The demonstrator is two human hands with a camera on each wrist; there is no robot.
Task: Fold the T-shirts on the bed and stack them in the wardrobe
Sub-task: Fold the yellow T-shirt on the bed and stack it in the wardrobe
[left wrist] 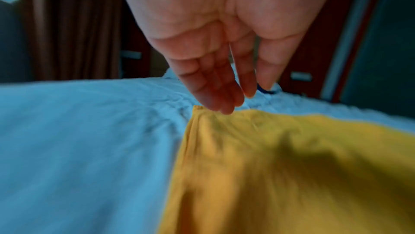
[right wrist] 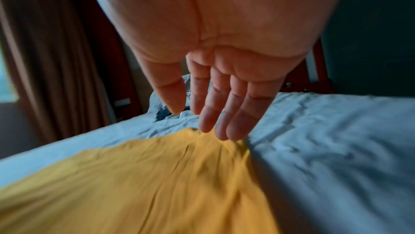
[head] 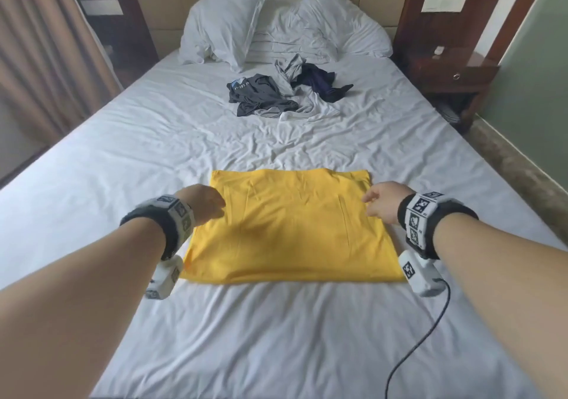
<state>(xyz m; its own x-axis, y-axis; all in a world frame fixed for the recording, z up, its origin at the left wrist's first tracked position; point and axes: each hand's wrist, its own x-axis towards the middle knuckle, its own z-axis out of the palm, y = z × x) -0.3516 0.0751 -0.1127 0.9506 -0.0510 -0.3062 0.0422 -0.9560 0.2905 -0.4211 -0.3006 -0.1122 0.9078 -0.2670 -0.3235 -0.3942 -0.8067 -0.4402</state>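
White-sheeted bed (head: 153, 158) is carrying a folded yellow T-shirt (head: 292, 229) near its foot; crumpled grey and navy T-shirts (head: 285, 91) are lying by the pillows (head: 221, 26). Left hand (head: 204, 203) and right hand (head: 384, 203) are hovering over its far corners, fingers loosely extended, gripping nothing.
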